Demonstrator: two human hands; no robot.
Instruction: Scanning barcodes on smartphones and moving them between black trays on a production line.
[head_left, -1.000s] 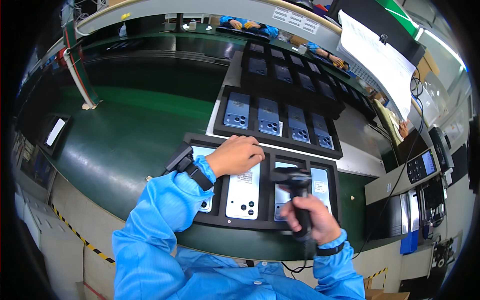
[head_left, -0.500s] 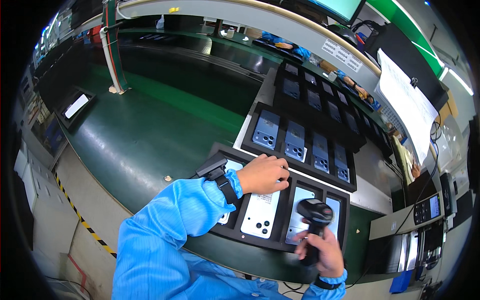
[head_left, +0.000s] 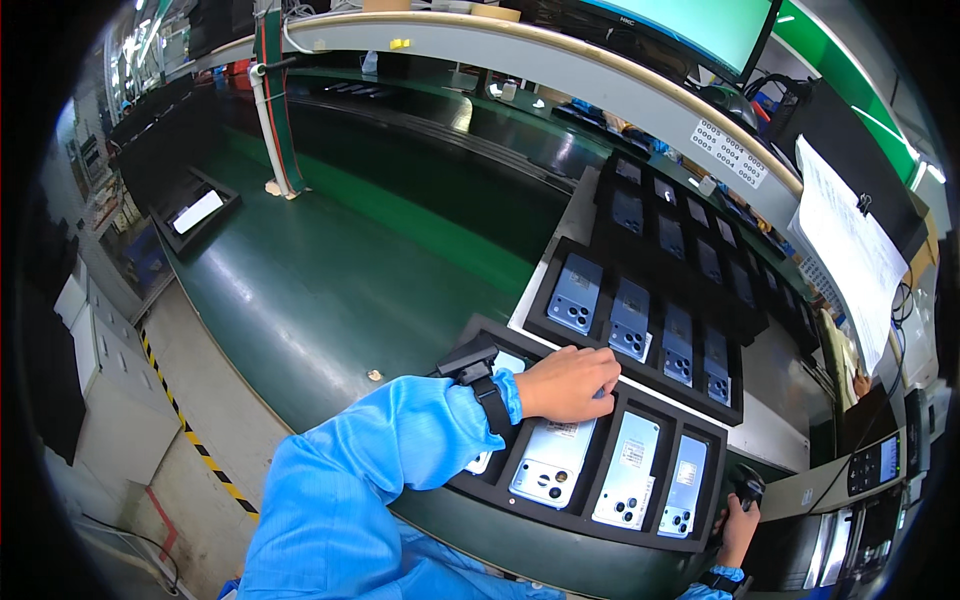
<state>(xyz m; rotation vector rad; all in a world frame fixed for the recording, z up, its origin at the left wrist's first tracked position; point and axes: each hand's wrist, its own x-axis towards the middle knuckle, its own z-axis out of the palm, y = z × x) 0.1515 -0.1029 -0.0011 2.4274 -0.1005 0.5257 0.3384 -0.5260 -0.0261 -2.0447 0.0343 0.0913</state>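
A black tray (head_left: 600, 520) near me holds several light blue phones, back up in separate slots. My left hand (head_left: 572, 384) lies over the upper end of one phone (head_left: 550, 462), at the tray's far rim. Its fingers are curled; their tips are hidden, so what they grip, if anything, does not show. Another phone is partly covered by my left wrist. Two more phones, one (head_left: 629, 468) with a label and one (head_left: 684, 485) at the tray's right end, lie uncovered. Right of the tray, my right hand (head_left: 738, 532) is closed around a black handheld barcode scanner (head_left: 747, 486).
Behind stands a second black tray (head_left: 735, 408) of darker blue phones, with more trays (head_left: 668, 195) further back. A small tray (head_left: 232, 205) with a white-faced item sits far left. A grey machine (head_left: 800, 500) with a small screen stands right. Papers (head_left: 850, 250) hang above.
My right hand has carried the scanner from above the tray to its right side, uncovering the two right-hand phones. My left hand stays over the same phone. The whole view has shifted.
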